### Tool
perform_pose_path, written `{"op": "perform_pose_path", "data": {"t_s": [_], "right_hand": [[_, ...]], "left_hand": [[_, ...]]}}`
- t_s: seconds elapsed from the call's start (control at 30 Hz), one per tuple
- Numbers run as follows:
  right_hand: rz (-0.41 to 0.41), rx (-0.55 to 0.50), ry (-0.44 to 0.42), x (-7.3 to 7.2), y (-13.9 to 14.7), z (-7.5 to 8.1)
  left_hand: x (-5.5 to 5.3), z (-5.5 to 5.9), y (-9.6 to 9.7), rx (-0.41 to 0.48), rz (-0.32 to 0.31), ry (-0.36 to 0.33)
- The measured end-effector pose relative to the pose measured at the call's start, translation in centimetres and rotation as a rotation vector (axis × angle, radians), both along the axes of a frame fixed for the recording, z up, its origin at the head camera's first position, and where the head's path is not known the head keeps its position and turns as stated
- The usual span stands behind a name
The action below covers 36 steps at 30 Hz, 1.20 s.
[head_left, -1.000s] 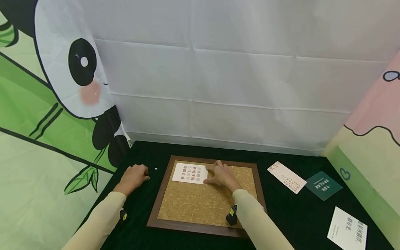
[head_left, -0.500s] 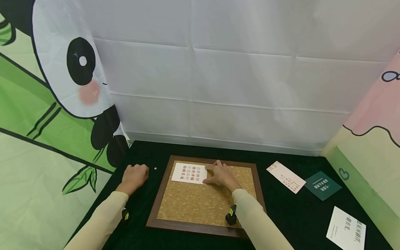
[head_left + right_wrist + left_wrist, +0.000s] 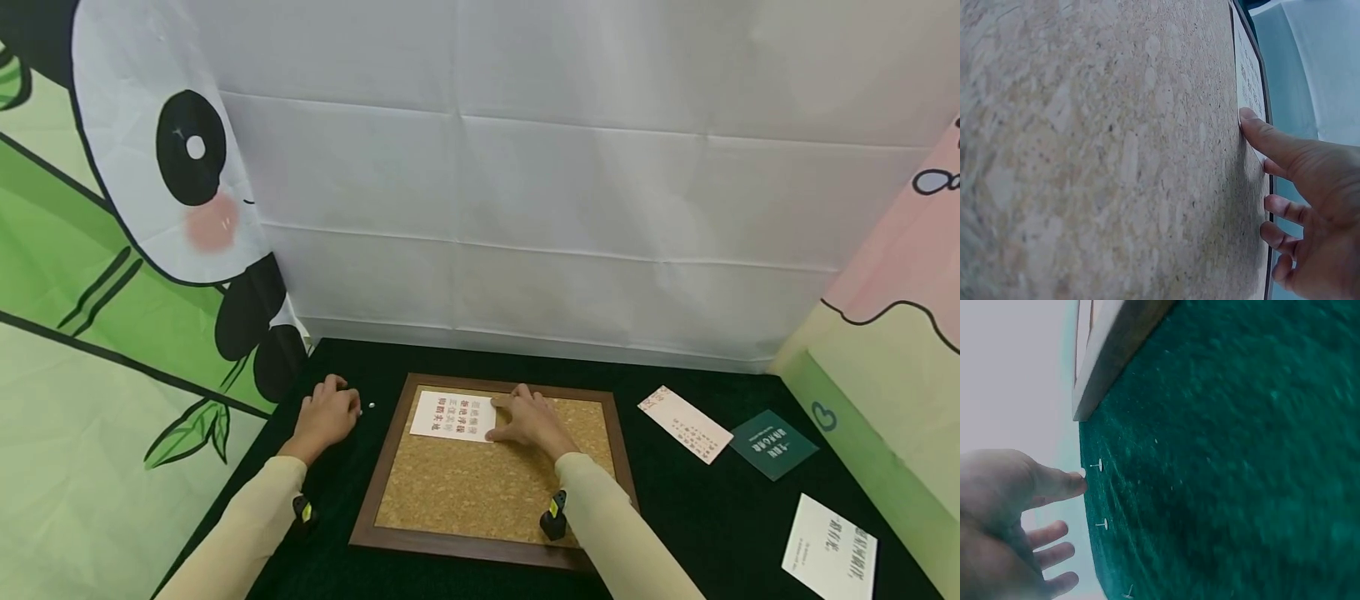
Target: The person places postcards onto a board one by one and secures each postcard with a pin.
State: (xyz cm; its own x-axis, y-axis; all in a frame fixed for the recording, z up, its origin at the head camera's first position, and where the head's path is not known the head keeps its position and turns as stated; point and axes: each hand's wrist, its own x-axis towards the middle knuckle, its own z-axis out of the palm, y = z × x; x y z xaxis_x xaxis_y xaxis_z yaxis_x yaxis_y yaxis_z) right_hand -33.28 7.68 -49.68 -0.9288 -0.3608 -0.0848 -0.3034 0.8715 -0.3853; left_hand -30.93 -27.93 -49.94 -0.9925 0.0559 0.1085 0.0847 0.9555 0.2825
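Observation:
In the head view a white card [image 3: 452, 416] with printed characters lies on the upper left of the framed cork board [image 3: 450, 492]. My right hand [image 3: 531, 421] presses the card's right end, thumb and index finger apart at its corners. In the right wrist view the thumb [image 3: 1266, 134] touches the card's edge and the other fingers bend loosely. Left of the board my left hand [image 3: 327, 417] is low over the dark green cloth. Its thumb [image 3: 1060, 484] and index finger pinch a white-headed thumbtack [image 3: 1082, 472]. Another thumbtack [image 3: 1100, 465] lies just beyond the fingertips.
A second loose thumbtack [image 3: 1105, 524] lies on the cloth. Right of the board are a pale pink card [image 3: 686, 423], a dark green card [image 3: 774, 445] and a larger white card [image 3: 829, 546]. A white curtain [image 3: 525, 208] hangs behind the table.
My left hand has shifted and its fingers have lifted and spread a little, and a second white dot shows at its fingertips. The right hand and the card under it stay in place.

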Motion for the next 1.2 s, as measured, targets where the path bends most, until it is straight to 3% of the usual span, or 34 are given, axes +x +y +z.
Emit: {"op": "perform_pose_path", "data": {"t_s": [0.2,0.3,0.57,0.8,1.0,1.2], "right_hand": [[-0.001,-0.002,-0.005,0.1,0.0,0.2],[-0.005,-0.002,-0.008,0.0,0.0,0.2],[-0.019,0.007,-0.010,0.1,-0.1,0.2],[-0.015,0.010,-0.012,0.1,-0.1,0.3],[-0.017,0.004,-0.010,0.2,0.0,0.4],[-0.013,0.007,-0.009,0.2,-0.1,0.4]], "left_hand": [[-0.4,-0.5,0.3,0.214,0.060,-0.099],[-0.6,-0.9,0.2,0.269,0.079,-0.120],[-1.4,-1.3,0.2,0.335,0.074,-0.125],[-2.5,-1.0,0.8,0.343,0.113,-0.161],[-4.0,-0.7,3.1,0.378,0.119,-0.173],[-4.6,-0.3,6.0,0.409,0.072,-0.187]]}}
